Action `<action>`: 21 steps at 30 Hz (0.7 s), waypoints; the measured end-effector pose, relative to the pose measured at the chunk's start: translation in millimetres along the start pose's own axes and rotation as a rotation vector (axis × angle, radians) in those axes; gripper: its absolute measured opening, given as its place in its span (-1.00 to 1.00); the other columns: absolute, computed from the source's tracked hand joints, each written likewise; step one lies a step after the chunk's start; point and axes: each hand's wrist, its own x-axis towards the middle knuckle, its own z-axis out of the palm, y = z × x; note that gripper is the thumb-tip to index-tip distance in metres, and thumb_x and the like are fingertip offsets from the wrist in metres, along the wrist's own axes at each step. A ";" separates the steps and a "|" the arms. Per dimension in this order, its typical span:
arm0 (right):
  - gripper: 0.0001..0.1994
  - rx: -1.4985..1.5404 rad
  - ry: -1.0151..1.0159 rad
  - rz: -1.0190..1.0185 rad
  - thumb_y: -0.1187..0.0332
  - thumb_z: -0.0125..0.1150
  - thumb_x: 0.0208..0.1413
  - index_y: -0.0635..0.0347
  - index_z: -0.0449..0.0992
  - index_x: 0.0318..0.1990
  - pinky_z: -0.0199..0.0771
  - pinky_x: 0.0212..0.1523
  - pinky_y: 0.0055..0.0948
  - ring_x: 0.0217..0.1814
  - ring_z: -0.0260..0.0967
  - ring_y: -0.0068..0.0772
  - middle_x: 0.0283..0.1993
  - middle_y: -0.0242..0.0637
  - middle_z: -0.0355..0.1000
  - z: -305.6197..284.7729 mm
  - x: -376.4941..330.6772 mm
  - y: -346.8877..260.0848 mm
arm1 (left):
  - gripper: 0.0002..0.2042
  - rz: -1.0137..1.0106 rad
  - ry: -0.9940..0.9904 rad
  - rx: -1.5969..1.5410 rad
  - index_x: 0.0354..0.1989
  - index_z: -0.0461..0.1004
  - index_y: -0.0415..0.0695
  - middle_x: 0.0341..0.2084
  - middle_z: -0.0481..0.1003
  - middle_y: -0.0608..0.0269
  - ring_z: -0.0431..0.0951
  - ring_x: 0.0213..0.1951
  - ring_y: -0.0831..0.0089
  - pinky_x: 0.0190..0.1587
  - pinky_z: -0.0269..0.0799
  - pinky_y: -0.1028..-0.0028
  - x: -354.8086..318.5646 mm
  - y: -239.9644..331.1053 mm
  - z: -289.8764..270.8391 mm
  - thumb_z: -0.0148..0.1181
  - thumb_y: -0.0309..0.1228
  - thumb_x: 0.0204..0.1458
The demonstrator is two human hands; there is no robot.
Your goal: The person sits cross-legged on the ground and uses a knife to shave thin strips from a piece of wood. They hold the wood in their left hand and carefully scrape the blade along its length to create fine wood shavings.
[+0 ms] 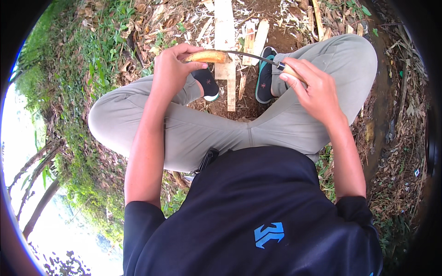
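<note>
Partly hidden knife (258, 58), fingers covering handle, wood piece (208, 56)

smooth pale wood piece (208, 56), dark metal blade (251, 56)

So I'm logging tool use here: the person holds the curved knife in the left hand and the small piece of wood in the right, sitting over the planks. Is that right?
Not quite: the hands are swapped. The head view shows the left hand gripping the small piece of wood, while the right hand holds the curved knife by its handle. The person does sit over the planks.
</note>
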 end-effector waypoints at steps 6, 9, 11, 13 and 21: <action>-0.76 -0.092 -0.050 -0.138 0.24 0.25 0.17 0.12 0.58 -0.07 0.45 -0.39 -0.22 -0.35 0.48 -0.09 -0.32 -0.26 0.54 -16.5 18.8 -4.4 | -0.62 -0.015 -0.007 0.027 -0.08 0.66 -0.12 -0.30 0.69 0.18 0.65 -0.25 0.55 -0.13 0.49 0.52 -2.3 6.4 -0.5 0.52 -0.46 -0.16; -0.82 -0.129 -0.105 -0.205 0.26 0.23 0.17 0.15 0.56 -0.18 0.42 -0.40 -0.13 -0.36 0.47 -0.04 -0.40 -0.19 0.51 -30.0 35.6 -21.8 | -0.61 -0.010 0.015 0.047 -0.08 0.66 -0.14 -0.29 0.68 0.17 0.66 -0.23 0.55 -0.15 0.51 0.54 -3.0 5.2 0.8 0.53 -0.48 -0.17; -0.84 -0.207 -0.152 -0.247 0.27 0.22 0.17 0.17 0.54 -0.25 0.41 -0.39 -0.08 -0.37 0.47 0.01 -0.45 -0.13 0.49 -35.1 44.6 -31.7 | -0.60 -0.025 0.015 0.046 -0.09 0.64 -0.19 -0.29 0.68 0.15 0.66 -0.23 0.55 -0.16 0.52 0.56 -2.2 4.4 0.5 0.53 -0.51 -0.18; -0.84 -0.266 -0.189 -0.284 0.28 0.21 0.16 0.19 0.52 -0.30 0.42 -0.38 -0.05 -0.38 0.47 0.06 -0.48 -0.07 0.47 -36.7 52.4 -37.3 | -0.62 -0.007 0.030 0.012 -0.13 0.62 -0.23 -0.30 0.68 0.15 0.66 -0.24 0.55 -0.18 0.52 0.58 -1.3 -0.5 1.2 0.53 -0.54 -0.20; -0.88 -0.376 -0.338 -0.236 0.38 0.19 0.11 0.25 0.53 -0.35 0.51 -0.28 -0.03 -0.33 0.53 0.08 -0.47 -0.03 0.50 -38.9 71.3 -66.5 | -0.64 -0.019 0.102 -0.001 -0.33 0.53 -0.21 -0.39 0.67 0.18 0.66 -0.30 0.53 -0.23 0.54 0.52 1.1 -9.9 3.5 0.59 -0.51 -0.30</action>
